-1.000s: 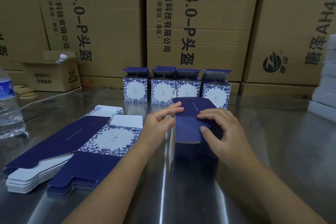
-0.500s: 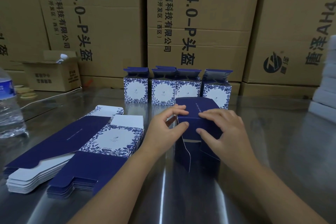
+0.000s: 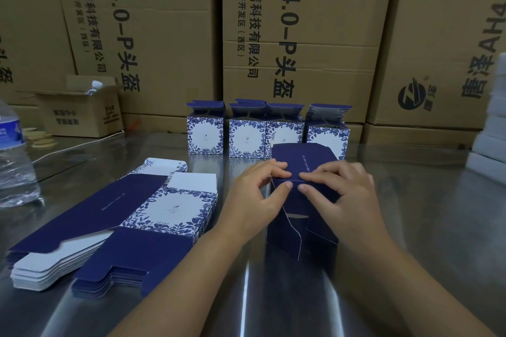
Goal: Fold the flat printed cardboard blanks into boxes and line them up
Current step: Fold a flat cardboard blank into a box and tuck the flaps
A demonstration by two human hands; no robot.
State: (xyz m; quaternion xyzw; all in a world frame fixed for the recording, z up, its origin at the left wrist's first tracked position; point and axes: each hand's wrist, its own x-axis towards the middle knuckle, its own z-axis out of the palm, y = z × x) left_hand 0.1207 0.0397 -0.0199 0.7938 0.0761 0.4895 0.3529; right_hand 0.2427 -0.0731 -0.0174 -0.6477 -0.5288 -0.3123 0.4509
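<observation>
The table [image 3: 427, 221] bears the blanks [image 3: 90, 216] at left and four boxes [image 3: 246, 139] at the back (tops open). Before these stands a blue box [image 3: 304, 157], its near top edge pinched by the left hand [image 3: 254, 200] and the right hand [image 3: 347, 194], fingertips nearly meeting.

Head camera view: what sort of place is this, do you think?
Probably a warehouse or packing room: large brown shipping cartons are stacked behind a shiny metal table, which carries a stack of flat printed blanks and a row of four folded boxes.
</observation>
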